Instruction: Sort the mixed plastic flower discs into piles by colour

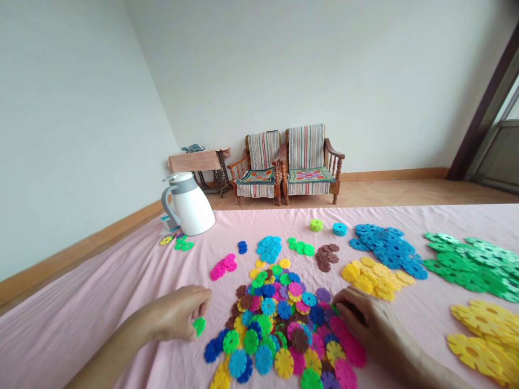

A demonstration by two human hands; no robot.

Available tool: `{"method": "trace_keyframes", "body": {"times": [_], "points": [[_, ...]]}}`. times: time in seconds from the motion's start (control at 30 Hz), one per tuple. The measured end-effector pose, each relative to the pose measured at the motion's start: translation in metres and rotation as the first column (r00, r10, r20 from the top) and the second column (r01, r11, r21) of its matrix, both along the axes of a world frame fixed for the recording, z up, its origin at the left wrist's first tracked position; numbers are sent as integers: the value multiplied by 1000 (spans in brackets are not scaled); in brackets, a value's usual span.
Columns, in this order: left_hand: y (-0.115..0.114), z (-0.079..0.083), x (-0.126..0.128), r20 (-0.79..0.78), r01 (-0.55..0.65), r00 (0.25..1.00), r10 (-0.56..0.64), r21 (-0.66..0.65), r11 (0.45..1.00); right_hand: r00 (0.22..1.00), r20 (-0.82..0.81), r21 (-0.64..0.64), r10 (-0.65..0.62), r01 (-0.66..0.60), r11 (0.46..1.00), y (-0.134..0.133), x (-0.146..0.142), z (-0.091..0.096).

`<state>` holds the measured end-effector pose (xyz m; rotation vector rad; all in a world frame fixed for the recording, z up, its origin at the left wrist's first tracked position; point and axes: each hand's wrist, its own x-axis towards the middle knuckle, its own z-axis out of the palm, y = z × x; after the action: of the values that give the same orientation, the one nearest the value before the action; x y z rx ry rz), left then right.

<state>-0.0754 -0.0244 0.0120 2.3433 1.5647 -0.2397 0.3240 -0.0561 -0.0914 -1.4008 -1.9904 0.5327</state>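
A mixed pile of small notched plastic discs (284,310) in many colours lies between my hands on the pink cloth. To the left of the pile, my left hand (178,310) is closed, with a green notched disc (199,326) pinched at its fingertips. My right hand (360,313) rests at the pile's right edge with its fingers curled. A sliver of another green disc (335,309) shows at those fingertips, mostly hidden. Beyond the pile lie sorted groups: pink discs (224,266), light-blue discs (269,249), green discs (302,247) and brown discs (326,257).
A white and grey jug (190,208) stands at the table's far left. Larger blue discs (387,249), yellow discs (484,340) and green discs (474,262) spread over the right side. Two wooden armchairs (306,156) stand by the wall past the pink cloth (101,324).
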Motion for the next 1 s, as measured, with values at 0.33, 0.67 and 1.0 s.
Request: {"method": "trace_keyframes", "body": {"times": [0.33,0.67,1.0], "points": [[17,19,35,307,49,952,17,-207,977,1000,5,20,-9,9,1000,-2,-2,4],[95,-17,167,673,-96,732,107,-53,994,1000,-15,13,-14,14,1000,-3,-4,6],[114,-31,157,630,-153,775,57,99,983,999,-26,3,-27,27,1000,-5,-5,8]]}}
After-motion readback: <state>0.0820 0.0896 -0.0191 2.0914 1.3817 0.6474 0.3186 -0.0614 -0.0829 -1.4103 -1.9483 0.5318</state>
